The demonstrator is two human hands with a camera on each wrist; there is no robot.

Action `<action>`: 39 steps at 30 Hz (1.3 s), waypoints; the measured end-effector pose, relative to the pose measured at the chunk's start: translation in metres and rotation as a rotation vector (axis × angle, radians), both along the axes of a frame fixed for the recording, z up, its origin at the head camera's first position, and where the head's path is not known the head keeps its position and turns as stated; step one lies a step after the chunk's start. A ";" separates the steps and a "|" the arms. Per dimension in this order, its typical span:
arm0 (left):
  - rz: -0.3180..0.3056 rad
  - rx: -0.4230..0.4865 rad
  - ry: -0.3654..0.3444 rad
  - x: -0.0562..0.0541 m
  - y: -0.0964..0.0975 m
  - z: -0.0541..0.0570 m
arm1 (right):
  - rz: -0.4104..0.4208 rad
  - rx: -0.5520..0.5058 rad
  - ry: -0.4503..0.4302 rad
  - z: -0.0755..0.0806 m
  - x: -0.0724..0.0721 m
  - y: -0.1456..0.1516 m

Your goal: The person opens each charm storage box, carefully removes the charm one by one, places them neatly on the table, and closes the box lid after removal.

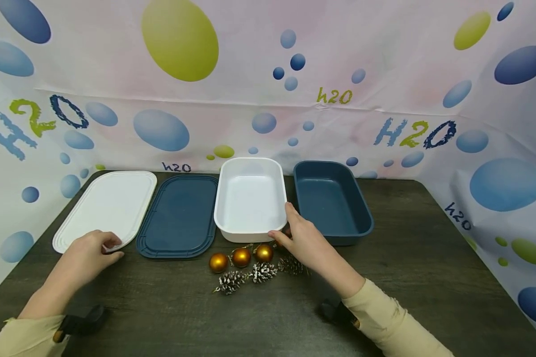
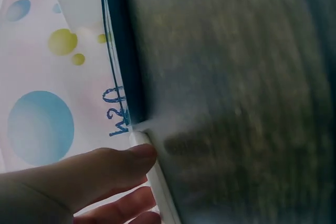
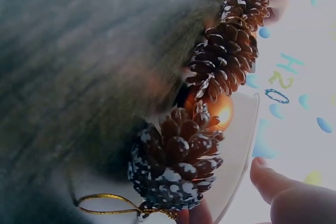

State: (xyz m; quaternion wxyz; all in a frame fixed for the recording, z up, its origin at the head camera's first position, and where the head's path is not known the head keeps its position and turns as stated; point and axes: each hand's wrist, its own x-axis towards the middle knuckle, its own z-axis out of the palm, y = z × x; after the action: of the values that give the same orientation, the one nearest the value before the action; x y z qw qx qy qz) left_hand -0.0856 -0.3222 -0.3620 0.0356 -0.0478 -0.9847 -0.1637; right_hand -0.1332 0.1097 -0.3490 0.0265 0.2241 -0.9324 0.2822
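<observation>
In the head view, my left hand is at the near right corner of a flat white lid. Its bent fingers and thumb pinch the lid's edge, which the left wrist view shows as a white rim beside the thumb. My right hand reaches to the near right corner of a white container. Thumb and forefinger are spread, touching its front and side. Below that hand sits a snow-tipped pine cone, with two more pine cones in the row.
A dark blue lid lies between the white lid and white container. The dark blue container stands right of the white one. Several gold baubles line up before the white container. A printed backdrop rises behind the dark table.
</observation>
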 end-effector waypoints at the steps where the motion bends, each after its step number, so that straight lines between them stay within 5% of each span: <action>1: -0.004 -0.005 0.001 -0.001 0.000 -0.001 | 0.008 0.003 0.014 0.000 0.000 0.000; 20: -0.025 -0.020 -0.005 -0.006 0.004 0.001 | 0.031 0.044 0.176 -0.003 -0.001 0.001; 23: -0.025 -0.034 0.050 -0.005 0.007 0.002 | 0.027 0.053 0.155 -0.002 0.000 0.001; 29: -0.004 -0.066 0.276 -0.003 0.017 0.007 | 0.010 0.077 0.093 0.000 0.001 0.002; 39: 0.002 -0.037 0.474 0.002 0.038 0.036 | -0.024 0.065 0.057 0.000 0.000 0.000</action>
State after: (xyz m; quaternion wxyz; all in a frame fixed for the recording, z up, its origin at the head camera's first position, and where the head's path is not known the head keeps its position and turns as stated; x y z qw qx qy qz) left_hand -0.0836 -0.2837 -0.3256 0.2652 -0.0848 -0.9517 -0.1298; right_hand -0.1329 0.1100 -0.3495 0.0490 0.2217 -0.9425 0.2451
